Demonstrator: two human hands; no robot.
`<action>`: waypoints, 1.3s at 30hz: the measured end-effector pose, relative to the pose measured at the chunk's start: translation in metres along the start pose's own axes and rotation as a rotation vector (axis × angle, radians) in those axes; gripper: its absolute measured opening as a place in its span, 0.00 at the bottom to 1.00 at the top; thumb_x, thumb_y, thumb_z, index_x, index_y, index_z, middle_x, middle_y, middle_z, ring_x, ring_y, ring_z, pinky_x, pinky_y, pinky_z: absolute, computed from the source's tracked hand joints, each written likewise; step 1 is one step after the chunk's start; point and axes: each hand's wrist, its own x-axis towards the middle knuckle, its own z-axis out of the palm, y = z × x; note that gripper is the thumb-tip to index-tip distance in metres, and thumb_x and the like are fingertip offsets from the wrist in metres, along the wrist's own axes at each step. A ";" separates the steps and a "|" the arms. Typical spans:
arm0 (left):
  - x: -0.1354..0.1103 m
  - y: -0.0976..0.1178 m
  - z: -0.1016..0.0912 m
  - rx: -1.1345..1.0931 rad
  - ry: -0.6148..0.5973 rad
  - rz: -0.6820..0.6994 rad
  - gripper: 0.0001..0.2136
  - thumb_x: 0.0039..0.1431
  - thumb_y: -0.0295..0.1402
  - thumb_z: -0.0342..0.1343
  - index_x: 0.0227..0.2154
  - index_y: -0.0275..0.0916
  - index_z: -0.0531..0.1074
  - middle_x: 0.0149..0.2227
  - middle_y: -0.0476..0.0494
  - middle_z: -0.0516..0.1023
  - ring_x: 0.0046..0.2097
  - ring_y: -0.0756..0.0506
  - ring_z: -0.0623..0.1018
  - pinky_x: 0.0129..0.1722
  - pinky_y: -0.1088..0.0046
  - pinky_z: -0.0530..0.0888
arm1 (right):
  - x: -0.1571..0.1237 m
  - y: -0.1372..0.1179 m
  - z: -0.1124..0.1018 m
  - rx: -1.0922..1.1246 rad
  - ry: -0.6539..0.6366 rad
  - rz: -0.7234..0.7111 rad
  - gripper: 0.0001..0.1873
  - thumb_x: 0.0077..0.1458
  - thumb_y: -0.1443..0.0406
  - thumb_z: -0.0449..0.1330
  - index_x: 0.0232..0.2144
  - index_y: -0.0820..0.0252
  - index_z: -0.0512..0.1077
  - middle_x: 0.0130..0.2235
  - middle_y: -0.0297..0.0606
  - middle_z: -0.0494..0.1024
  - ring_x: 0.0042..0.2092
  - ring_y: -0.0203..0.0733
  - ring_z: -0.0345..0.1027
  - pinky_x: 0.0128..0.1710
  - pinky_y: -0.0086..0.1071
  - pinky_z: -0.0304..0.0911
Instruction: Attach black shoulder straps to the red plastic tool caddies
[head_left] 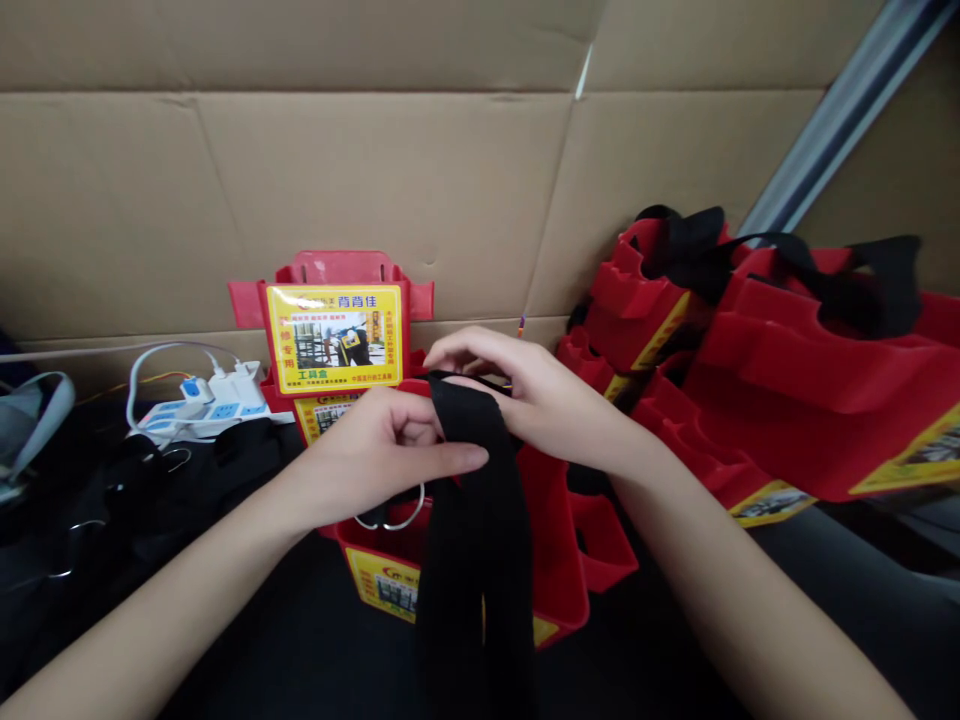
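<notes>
A wide black webbing strap [474,540] hangs in front of a red plastic tool box [551,530] with a yellow label. My left hand [382,440] pinches the strap, its thumb lying across the front. Behind the strap's upper part, my right hand [525,385] curls its fingers around the folded band; some fingertips are hidden. Below my left hand a metal ring [405,512] shows at the box opening. Both hands are above the box, close to its back edge.
Labelled red tool boxes [341,268] are stacked behind my left hand. More red boxes [810,380] with black straps stand at the right. A power strip [210,405] with plugs and black straps with metal rings [86,525] lie left. A cardboard wall [360,180] rises behind.
</notes>
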 end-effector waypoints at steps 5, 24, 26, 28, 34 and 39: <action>0.000 -0.002 -0.028 -0.016 0.262 -0.057 0.17 0.51 0.43 0.57 0.18 0.36 0.61 0.15 0.56 0.54 0.18 0.57 0.53 0.16 0.80 0.48 | -0.019 -0.010 -0.005 -0.362 -0.027 0.213 0.03 0.52 0.69 0.54 0.29 0.60 0.68 0.26 0.33 0.72 0.26 0.35 0.64 0.28 0.29 0.57; 0.012 -0.025 -0.040 0.938 0.449 0.028 0.13 0.59 0.42 0.47 0.35 0.38 0.69 0.23 0.47 0.73 0.25 0.46 0.72 0.25 0.73 0.61 | -0.010 -0.021 0.011 0.071 -0.496 0.066 0.13 0.59 0.70 0.45 0.40 0.62 0.69 0.37 0.39 0.73 0.38 0.37 0.67 0.41 0.31 0.61; 0.012 -0.024 -0.041 0.929 0.388 0.057 0.13 0.60 0.40 0.45 0.39 0.40 0.70 0.28 0.46 0.77 0.29 0.45 0.74 0.27 0.73 0.63 | -0.011 -0.022 0.023 -0.011 -0.396 0.144 0.14 0.60 0.63 0.49 0.47 0.60 0.65 0.42 0.41 0.72 0.41 0.41 0.68 0.40 0.34 0.62; 0.012 -0.022 -0.041 0.914 0.319 0.072 0.13 0.61 0.38 0.43 0.35 0.40 0.72 0.32 0.46 0.78 0.33 0.45 0.75 0.29 0.72 0.64 | -0.012 -0.019 0.031 -0.048 -0.406 0.132 0.18 0.58 0.62 0.52 0.51 0.58 0.62 0.45 0.43 0.71 0.42 0.43 0.68 0.41 0.35 0.63; 0.011 -0.016 -0.037 0.860 0.296 0.008 0.23 0.61 0.49 0.37 0.28 0.39 0.71 0.27 0.45 0.77 0.30 0.44 0.75 0.29 0.71 0.64 | -0.011 -0.012 0.032 -0.129 -0.446 0.021 0.16 0.55 0.69 0.53 0.47 0.55 0.65 0.45 0.40 0.69 0.43 0.41 0.67 0.40 0.34 0.62; 0.010 -0.016 -0.031 0.919 0.313 -0.063 0.20 0.56 0.51 0.44 0.30 0.39 0.69 0.24 0.45 0.74 0.26 0.44 0.73 0.23 0.71 0.61 | -0.005 -0.013 0.019 0.043 -0.572 -0.200 0.05 0.50 0.71 0.52 0.28 0.61 0.67 0.31 0.36 0.70 0.35 0.37 0.63 0.35 0.30 0.59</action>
